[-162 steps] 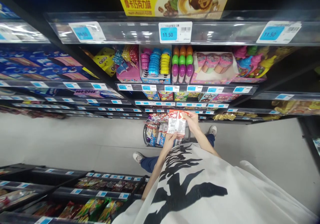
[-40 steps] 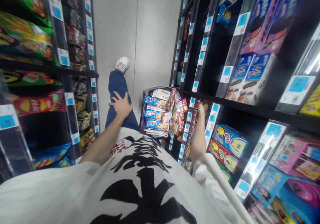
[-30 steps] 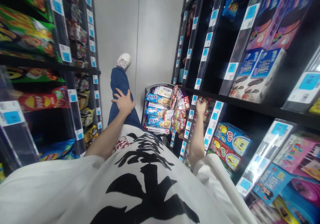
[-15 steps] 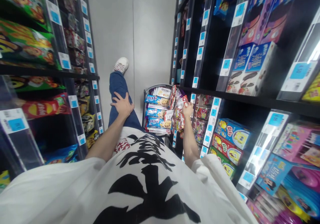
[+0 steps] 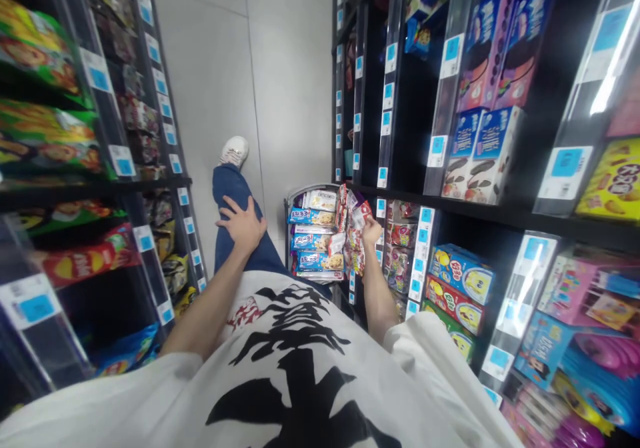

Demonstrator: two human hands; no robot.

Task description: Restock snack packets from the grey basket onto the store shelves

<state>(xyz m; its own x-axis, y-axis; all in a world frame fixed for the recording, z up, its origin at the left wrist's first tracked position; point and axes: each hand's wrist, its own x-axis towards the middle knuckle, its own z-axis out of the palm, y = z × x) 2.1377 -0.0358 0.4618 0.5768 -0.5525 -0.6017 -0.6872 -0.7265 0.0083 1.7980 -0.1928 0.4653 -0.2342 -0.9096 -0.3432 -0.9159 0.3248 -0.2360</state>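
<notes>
- Red-and-white packet (image 5: 365, 211), thin, glossy and crinkled, sits at the shelf-side end of the basket (image 5: 316, 185), over other shiny, crumpled wrappers (image 5: 355, 259).
- Right hand (image 5: 371, 232): fingers pinched together on the packet's edge.
- Left hand (image 5: 243, 226): fingers spread apart, palm down on the blue cloth trouser leg (image 5: 231, 191).
- Blue packets (image 5: 306, 242), flat and oblong, lie in rows inside the basket's curved rim.
- Stiff, square-cornered boxes (image 5: 461, 266) stand near the right forearm, beside a hard black shelf divider (image 5: 525, 216).
</notes>
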